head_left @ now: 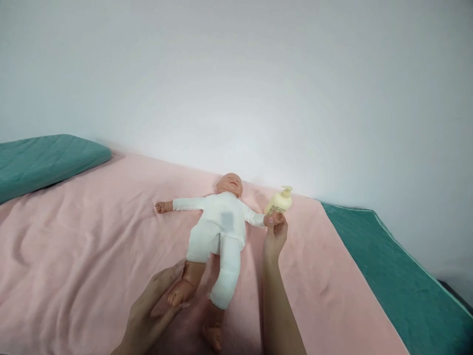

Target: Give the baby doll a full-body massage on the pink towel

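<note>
A baby doll with a white cloth body lay face up between two bare hands.
The left hand (157, 303) cupped the doll's (218, 227) foot loosely, fingers and thumb wide apart on either side; the right hand (276, 236) held the doll's small fist in narrowed fingers. Just beyond those fingertips, a pale yellow plastic pump bottle (281, 201) leaned on the pink fabric sheet (325, 276); contact with them was unclear.
</note>
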`<state>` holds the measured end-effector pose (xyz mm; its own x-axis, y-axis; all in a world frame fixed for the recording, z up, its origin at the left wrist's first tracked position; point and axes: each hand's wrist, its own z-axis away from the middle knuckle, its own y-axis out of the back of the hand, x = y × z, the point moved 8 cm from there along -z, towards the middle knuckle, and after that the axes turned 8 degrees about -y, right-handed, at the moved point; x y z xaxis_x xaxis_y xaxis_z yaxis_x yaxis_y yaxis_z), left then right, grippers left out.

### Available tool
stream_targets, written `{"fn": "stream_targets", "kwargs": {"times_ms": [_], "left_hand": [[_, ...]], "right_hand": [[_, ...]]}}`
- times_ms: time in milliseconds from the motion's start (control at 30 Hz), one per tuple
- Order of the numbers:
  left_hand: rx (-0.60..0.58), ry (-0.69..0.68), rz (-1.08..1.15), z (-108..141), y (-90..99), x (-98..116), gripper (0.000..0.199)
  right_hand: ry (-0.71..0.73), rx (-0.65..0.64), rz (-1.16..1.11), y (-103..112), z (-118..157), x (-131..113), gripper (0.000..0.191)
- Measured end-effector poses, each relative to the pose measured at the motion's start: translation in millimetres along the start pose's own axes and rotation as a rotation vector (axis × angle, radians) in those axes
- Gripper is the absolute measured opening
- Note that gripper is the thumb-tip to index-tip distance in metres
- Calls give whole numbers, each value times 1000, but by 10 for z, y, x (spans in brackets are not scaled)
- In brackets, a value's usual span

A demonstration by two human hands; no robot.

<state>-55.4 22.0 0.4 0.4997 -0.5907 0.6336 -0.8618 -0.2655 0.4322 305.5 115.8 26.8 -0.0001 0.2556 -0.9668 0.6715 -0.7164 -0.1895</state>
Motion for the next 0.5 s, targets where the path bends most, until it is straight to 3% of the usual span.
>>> {"fn": "stream_targets", "kwargs": {"times_ms": [133,300,400,500], "left_hand": [[-18,89,55,-400,-149,3,58],[-36,160,175,-817,-379,-2,57],[-32,156,201,-934,-481,-15,55],[-29,135,190,-950,-534,-32,53]], "right_hand": [[207,-252,209,-363,321,-166,42],[643,-666,465,-739,660,-164,36],[742,-764,541,-811,708,-117,40],[744,-793,562,-829,700,-92,42]]}}
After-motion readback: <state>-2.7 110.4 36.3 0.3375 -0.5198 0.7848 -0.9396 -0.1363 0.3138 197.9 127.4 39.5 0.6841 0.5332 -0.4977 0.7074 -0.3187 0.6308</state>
